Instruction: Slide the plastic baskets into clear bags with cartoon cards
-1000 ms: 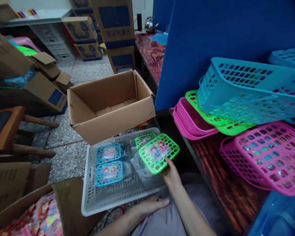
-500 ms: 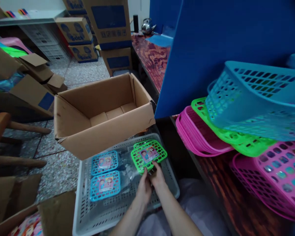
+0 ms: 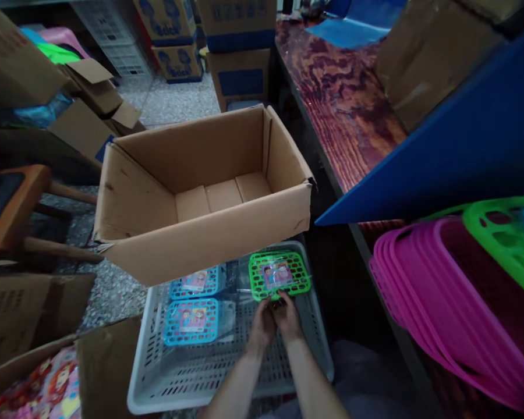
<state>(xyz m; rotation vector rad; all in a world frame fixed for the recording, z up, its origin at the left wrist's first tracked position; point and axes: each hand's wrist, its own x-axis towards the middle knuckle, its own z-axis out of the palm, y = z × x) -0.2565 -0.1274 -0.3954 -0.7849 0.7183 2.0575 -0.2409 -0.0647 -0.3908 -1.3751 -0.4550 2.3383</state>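
A green plastic basket (image 3: 258, 286) with a picture label and clear wrapping lies bottom up at the far right of a grey perforated crate (image 3: 135, 372). My left hand (image 3: 263, 326) is at its near edge, fingers curled against the rim. Beside it, my right hand (image 3: 289, 319) also grips that edge, thumb near the label; the fingers underneath are hidden. Left of them in the crate are two blue wrapped baskets, one nearer (image 3: 170, 326) and one farther (image 3: 218, 279), the latter partly hidden by the open cardboard box (image 3: 209, 241).
Stacked pink baskets (image 3: 419, 279) and a green basket (image 3: 484, 227) stand on the right, by a blue panel (image 3: 441, 157) and a wood-grain table (image 3: 332, 105). A wooden stool (image 3: 30, 198) is on the left. Cartons (image 3: 240, 75) are stacked behind.
The view has swung right and down, showing more of the table and pink stack. The green basket now lies flatter and squarer in the crate, both hands still at its near edge.
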